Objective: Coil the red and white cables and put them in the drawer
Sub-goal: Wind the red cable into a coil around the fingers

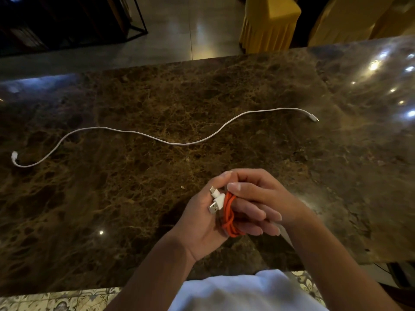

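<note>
I had the red cable (pixel 229 217) bundled into a tight coil between both hands, just above the near edge of the marble table (pixel 112 198). Left hand (pixel 202 223) cupped the coil from the left w/ its fingers curled around it; right hand (pixel 258 205) pressed in from the right, fingers together across the loops, thumb on top. The two white plugs (pixel 216 202) stuck out at the left of the bundle. I judged the step to be securing the coil: keep the loops pinched and tuck the plug ends so nothing springs loose. Whether the last turn was tucked I couldn't tell, prob. hidden under the fingers. White cable (pixel 170 142) lay uncoiled, snaking across the table's middle. No drawer in view.
</note>
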